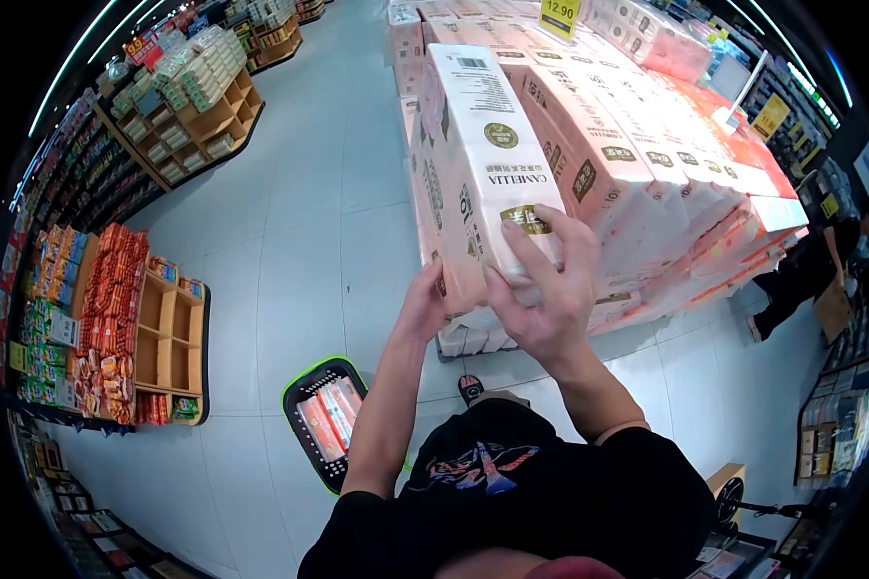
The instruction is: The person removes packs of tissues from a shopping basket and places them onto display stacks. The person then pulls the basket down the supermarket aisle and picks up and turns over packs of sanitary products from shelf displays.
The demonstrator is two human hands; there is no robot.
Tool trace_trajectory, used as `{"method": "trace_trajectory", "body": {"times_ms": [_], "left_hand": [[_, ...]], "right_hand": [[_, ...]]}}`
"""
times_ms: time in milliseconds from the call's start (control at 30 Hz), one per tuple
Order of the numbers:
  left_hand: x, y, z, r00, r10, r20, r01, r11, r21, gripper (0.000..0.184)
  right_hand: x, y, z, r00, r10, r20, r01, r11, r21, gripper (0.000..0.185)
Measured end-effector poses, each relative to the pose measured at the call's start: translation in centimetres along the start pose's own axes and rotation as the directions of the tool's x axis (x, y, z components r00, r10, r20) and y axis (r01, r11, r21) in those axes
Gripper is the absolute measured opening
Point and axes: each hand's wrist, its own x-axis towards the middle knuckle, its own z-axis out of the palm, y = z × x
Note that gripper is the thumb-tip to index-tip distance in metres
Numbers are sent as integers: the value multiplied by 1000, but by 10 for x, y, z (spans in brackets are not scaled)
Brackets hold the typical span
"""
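Okay, so I can't see the underside of this long white-and-pink tissue pack (497,106) at all, which means I can't tell if it's resting on anything down there. It's at the left edge of the big pile of pink packs (608,174), just beside the next row. The print on top reads CAMELLIA, upside down from my side, and the gold label is partly under my fingers. The top of the yellow price sign (558,14) is cut off, and the person in dark clothes (803,282) over on the right is hard to make out in the dim edge. Only one sandal (469,388) of mine pokes out past my black T-shirt (550,482).

My right hand (550,280) reaches in with a bent elbow, fingers spread over the label and thumb on the near edge, so it's gripping that corner. My left hand (423,301) is lower, arm nearly straight, against the pack's left side (those fingers are half hidden, so I can't tell how tightly they're curled). The basket (290,384) sits on the floor by my left arm, with red-and-white packs (323,429) inside, partly blocked by my forearm.
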Motion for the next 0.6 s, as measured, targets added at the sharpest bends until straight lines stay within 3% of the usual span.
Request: {"method": "trace_trajectory", "body": {"times_ms": [67,133,200,267,467,600], "left_hand": [[43,-2,20,998,-56,0,56,998,1,47],[77,-6,34,997,-44,-68,65,939,338,45],[97,-17,52,999,-47,18,39,945,325,48],[109,-36,71,983,181,7,-168,894,416,54],[117,-64,49,969,244,39,-229,827,514,59],[134,-46,48,970,230,79,-230,766,601,60]], "right_hand": [[12,25,4,1000,0,-8,0,998,-59,38],[15,46,10,1000,15,-3,-15,993,-116,36],[2,68,28,999,-10,-32,4,985,-174,35],[-23,88,39,998,64,-20,-66,995,-78,36],[-72,124,42,1000,-15,-20,14,1000,-15,36],[-97,129,47,997,-6,78,-12,974,225,37]]}}
